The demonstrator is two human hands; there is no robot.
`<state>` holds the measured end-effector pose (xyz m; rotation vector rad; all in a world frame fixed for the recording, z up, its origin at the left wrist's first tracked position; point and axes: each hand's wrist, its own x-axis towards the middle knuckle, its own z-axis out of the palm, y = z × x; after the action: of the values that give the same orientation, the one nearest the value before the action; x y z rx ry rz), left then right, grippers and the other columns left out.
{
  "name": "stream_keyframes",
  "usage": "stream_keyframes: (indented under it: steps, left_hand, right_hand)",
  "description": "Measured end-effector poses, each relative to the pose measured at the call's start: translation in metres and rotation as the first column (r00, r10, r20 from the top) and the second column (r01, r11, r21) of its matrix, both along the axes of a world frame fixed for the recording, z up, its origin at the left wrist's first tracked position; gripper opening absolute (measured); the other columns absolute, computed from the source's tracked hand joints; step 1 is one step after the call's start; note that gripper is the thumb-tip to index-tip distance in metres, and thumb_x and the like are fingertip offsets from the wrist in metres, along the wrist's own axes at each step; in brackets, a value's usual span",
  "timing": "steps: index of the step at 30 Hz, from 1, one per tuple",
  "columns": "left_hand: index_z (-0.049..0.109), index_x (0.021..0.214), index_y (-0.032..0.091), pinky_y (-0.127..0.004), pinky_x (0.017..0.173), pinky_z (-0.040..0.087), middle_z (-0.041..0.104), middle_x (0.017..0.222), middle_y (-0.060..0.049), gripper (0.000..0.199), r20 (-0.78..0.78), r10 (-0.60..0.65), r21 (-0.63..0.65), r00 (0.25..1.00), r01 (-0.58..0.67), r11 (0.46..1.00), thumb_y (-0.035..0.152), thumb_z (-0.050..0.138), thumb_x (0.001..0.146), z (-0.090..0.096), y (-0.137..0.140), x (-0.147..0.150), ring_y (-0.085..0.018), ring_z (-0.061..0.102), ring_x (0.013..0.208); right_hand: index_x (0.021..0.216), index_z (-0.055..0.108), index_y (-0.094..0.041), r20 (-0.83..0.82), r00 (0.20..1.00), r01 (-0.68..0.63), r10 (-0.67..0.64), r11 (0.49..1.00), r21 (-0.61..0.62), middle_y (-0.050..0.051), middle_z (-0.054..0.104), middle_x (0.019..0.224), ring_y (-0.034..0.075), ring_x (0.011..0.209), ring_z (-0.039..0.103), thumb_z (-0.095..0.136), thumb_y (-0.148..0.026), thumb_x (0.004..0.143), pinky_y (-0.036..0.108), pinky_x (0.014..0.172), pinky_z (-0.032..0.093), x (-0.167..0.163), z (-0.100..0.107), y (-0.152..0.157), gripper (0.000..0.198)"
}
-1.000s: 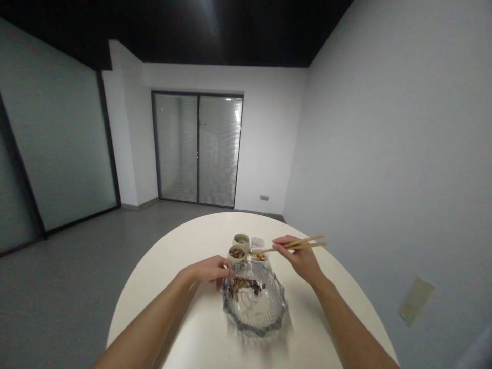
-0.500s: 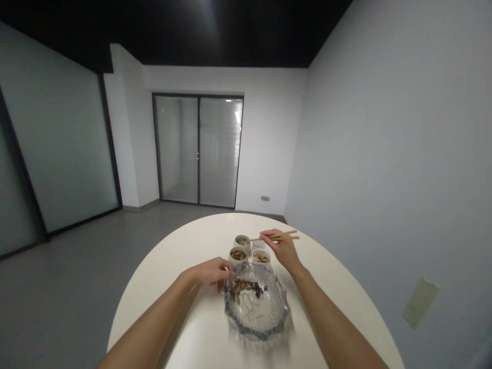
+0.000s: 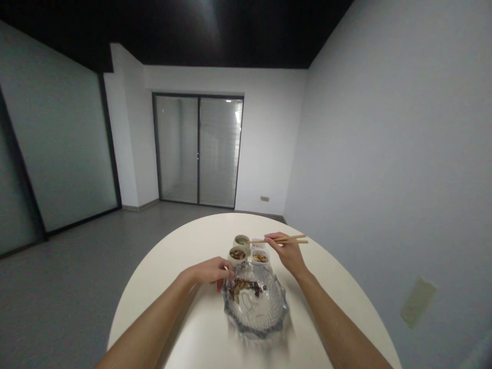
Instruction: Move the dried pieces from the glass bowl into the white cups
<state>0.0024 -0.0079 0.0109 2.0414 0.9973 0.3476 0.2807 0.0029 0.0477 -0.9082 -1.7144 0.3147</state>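
My right hand [image 3: 287, 251] grips a pair of wooden chopsticks [image 3: 298, 239], whose tips point left to the greenish round cup [image 3: 236, 246] at the back. Whether the tips hold anything is too small to tell. My left hand [image 3: 210, 270] rests with curled fingers on the left rim of a scalloped glass bowl [image 3: 283, 312], thumb and fingertips at its edge. Brown and dark pieces [image 3: 246, 287] lie in the far left part of the bowl. Something red [image 3: 219, 285] shows beneath my left hand, mostly hidden.
Behind the bowl stand a round cup of brown pieces [image 3: 237, 254] and a white square dish [image 3: 260, 263] of yellowish pieces. Another white dish [image 3: 257, 245] is partly covered by the right hand. All stand on a round white table [image 3: 172, 251]; a wall [image 3: 384, 179] rises to the right.
My right hand has shifted slightly right and down with the chopsticks, and their tips have drawn a little closer to level. My left hand and the bowl have stayed nearly still.
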Motion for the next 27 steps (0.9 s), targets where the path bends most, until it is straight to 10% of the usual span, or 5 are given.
stream_keyframes:
  steps: [27]
  left_hand:
    - [0.063,0.084,0.015,-0.022,0.044,0.033,0.057,0.057,0.001,0.036,0.028,-0.009,-0.018,1.000,0.009,1.000,0.050,0.054,0.083,-0.006,0.004,-0.001,-0.015,0.055,0.051]
  right_hand:
    - [0.081,0.075,-0.019,0.078,0.986,-0.126,0.150,0.958,-0.259,0.005,0.075,0.076,0.021,0.069,0.068,0.071,-0.040,0.082,0.030,0.064,0.052,-0.006,-0.013,-0.055,0.022]
